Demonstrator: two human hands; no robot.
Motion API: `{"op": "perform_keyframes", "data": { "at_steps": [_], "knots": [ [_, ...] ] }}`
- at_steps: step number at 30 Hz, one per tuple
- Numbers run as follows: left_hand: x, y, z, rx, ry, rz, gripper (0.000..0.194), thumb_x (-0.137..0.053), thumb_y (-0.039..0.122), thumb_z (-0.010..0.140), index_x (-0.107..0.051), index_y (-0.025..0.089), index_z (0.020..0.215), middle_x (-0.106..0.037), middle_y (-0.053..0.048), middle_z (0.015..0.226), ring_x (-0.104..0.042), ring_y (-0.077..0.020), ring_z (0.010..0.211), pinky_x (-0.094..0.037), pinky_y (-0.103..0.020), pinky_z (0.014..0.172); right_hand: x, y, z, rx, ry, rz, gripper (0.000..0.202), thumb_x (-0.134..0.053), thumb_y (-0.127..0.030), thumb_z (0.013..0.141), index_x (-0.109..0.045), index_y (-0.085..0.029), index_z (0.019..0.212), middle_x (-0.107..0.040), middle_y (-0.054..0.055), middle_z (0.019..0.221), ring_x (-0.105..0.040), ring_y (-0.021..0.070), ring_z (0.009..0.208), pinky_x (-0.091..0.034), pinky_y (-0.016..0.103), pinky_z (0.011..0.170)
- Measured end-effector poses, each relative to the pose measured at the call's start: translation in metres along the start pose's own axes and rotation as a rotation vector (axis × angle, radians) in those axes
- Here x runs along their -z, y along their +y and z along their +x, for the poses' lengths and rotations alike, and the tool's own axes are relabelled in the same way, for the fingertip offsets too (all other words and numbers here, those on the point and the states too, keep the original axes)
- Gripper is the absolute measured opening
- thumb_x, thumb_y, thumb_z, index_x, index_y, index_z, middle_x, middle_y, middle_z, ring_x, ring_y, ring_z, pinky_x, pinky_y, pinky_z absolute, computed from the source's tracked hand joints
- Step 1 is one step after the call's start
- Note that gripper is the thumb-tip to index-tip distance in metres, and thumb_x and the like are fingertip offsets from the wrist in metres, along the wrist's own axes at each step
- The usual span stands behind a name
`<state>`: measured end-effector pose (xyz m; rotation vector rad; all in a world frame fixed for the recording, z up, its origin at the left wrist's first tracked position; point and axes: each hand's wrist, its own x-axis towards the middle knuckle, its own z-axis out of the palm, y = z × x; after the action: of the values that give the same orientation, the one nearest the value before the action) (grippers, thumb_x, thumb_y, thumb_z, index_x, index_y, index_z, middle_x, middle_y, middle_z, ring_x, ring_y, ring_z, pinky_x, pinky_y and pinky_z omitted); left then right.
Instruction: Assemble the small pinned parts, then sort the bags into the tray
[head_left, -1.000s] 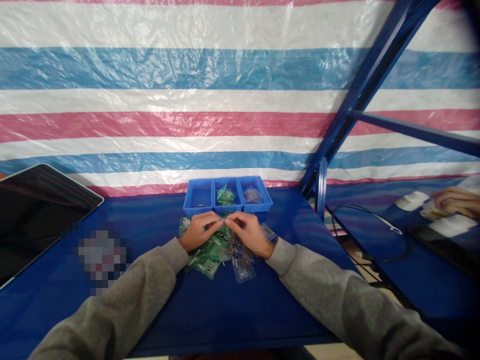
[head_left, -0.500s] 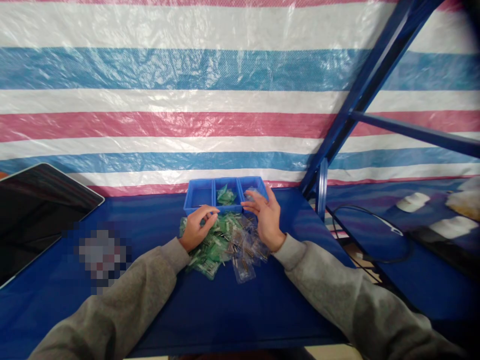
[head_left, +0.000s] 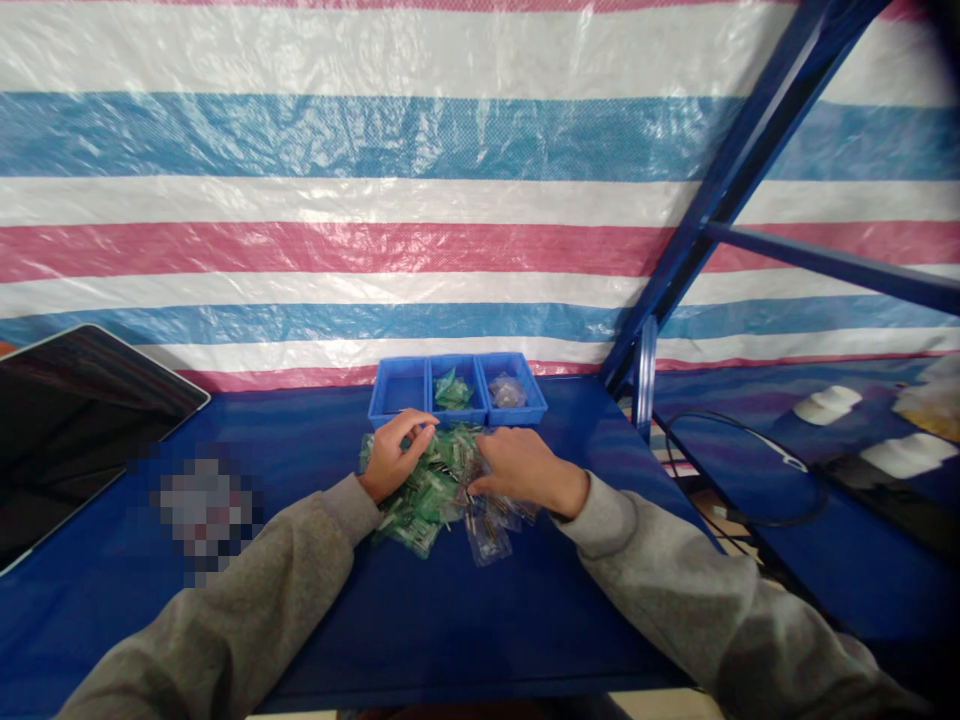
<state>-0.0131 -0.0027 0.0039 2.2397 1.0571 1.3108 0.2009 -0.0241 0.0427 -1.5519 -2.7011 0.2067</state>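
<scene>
My left hand rests at the left side of a pile of small green plastic packets, its fingers loosely curled with a gap to the thumb and nothing visible between them. Over the right part of the pile, palm down, is my right hand; its thumb and fingertips are apart at some clear packets with thin metal pieces. Behind the pile stand three joined blue bins. The left bin shows no packets, the middle bin holds green packets, and the right bin holds clear ones.
A dark screen lies at the left of the blue table, near a pixelated patch. On the right are a blue metal frame, a black cable and white objects on another blue surface. Striped sheeting hangs behind.
My right hand has moved down from over the right bin to the clear packets in the pile, its fingers now pointing left. My left hand has stayed in place.
</scene>
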Motion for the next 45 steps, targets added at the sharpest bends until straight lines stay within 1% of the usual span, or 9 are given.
{"op": "perform_keyframes", "data": {
  "at_steps": [9, 14, 18, 23, 29, 33, 37, 40, 45],
  "knots": [
    [0.000, 0.001, 0.001, -0.037, 0.013, 0.027, 0.017, -0.050, 0.025, 0.088, -0.063, 0.015, 0.093, -0.060, -0.003, 0.077, -0.053, -0.0095, 0.060, -0.045, -0.023, 0.062, -0.009, -0.001, 0.009, -0.026, 0.029, 0.004, 0.024, -0.060, -0.036, 0.078, -0.058, -0.018, 0.095, -0.065, 0.008, 0.086, -0.062, 0.0232, 0.080, -0.040, 0.027, 0.063],
    [0.001, 0.000, 0.000, -0.033, 0.000, 0.030, 0.018, -0.049, 0.026, 0.089, -0.063, 0.015, 0.093, -0.061, -0.003, 0.078, -0.054, -0.0097, 0.061, -0.045, -0.023, 0.061, -0.014, 0.003, 0.014, -0.004, 0.165, 0.154, 0.009, -0.058, -0.027, 0.080, -0.058, -0.019, 0.084, -0.062, 0.005, 0.089, -0.059, 0.0182, 0.083, -0.038, 0.025, 0.067],
    [0.001, 0.002, 0.000, -0.012, -0.014, 0.034, 0.018, -0.049, 0.026, 0.089, -0.063, 0.015, 0.094, -0.060, -0.003, 0.079, -0.054, -0.0098, 0.062, -0.044, -0.023, 0.063, -0.015, 0.003, 0.016, -0.016, 0.375, 0.411, 0.010, -0.056, -0.027, 0.083, -0.058, -0.018, 0.085, -0.063, 0.002, 0.081, -0.057, 0.0143, 0.071, -0.039, 0.025, 0.067],
    [0.002, 0.007, 0.002, -0.015, -0.022, 0.035, 0.019, -0.050, 0.028, 0.088, -0.062, 0.015, 0.094, -0.060, -0.003, 0.077, -0.052, -0.0101, 0.061, -0.043, -0.023, 0.061, -0.028, 0.000, 0.020, -0.050, 0.608, 0.836, 0.029, -0.061, -0.043, 0.078, -0.059, -0.017, 0.091, -0.062, 0.000, 0.076, -0.052, 0.0111, 0.056, -0.041, 0.023, 0.055],
    [0.001, 0.009, 0.004, -0.017, -0.061, 0.026, 0.019, -0.053, 0.028, 0.087, -0.063, 0.016, 0.097, -0.060, -0.003, 0.080, -0.053, -0.0107, 0.064, -0.045, -0.023, 0.062, -0.056, -0.007, 0.022, -0.070, 0.621, 1.164, 0.030, -0.063, -0.045, 0.076, -0.063, -0.017, 0.086, -0.063, 0.001, 0.069, -0.055, 0.0123, 0.053, -0.044, 0.023, 0.050],
    [0.000, 0.007, 0.004, -0.022, -0.103, 0.029, 0.020, -0.056, 0.029, 0.085, -0.063, 0.015, 0.097, -0.061, -0.004, 0.081, -0.053, -0.0100, 0.062, -0.045, -0.022, 0.060, -0.062, -0.011, 0.021, -0.018, 0.591, 1.328, 0.029, -0.061, -0.041, 0.078, -0.064, -0.018, 0.095, -0.067, 0.003, 0.076, -0.063, 0.0154, 0.063, -0.052, 0.028, 0.062],
    [-0.001, 0.005, 0.004, -0.030, -0.114, 0.036, 0.019, -0.057, 0.031, 0.085, -0.064, 0.015, 0.092, -0.062, -0.005, 0.082, -0.053, -0.0103, 0.062, -0.045, -0.022, 0.059, -0.061, -0.011, 0.021, 0.001, 0.574, 1.314, 0.025, -0.061, -0.039, 0.078, -0.064, -0.018, 0.092, -0.067, 0.003, 0.076, -0.063, 0.0158, 0.064, -0.052, 0.028, 0.063],
    [0.000, 0.005, 0.004, -0.054, -0.109, 0.024, 0.018, -0.057, 0.030, 0.085, -0.064, 0.014, 0.087, -0.062, -0.005, 0.081, -0.054, -0.0103, 0.062, -0.045, -0.023, 0.059, -0.060, -0.011, 0.019, 0.004, 0.582, 1.172, 0.021, -0.060, -0.037, 0.079, -0.064, -0.017, 0.085, -0.064, 0.001, 0.071, -0.057, 0.0127, 0.056, -0.047, 0.025, 0.056],
    [0.001, 0.007, 0.003, -0.081, -0.115, 0.018, 0.017, -0.055, 0.030, 0.086, -0.063, 0.014, 0.085, -0.063, -0.006, 0.081, -0.054, -0.0110, 0.063, -0.045, -0.023, 0.060, -0.053, -0.011, 0.016, 0.037, 0.604, 0.947, 0.015, -0.054, -0.030, 0.083, -0.062, -0.018, 0.082, -0.061, 0.001, 0.073, -0.053, 0.0128, 0.064, -0.044, 0.024, 0.061]
  ]
}}
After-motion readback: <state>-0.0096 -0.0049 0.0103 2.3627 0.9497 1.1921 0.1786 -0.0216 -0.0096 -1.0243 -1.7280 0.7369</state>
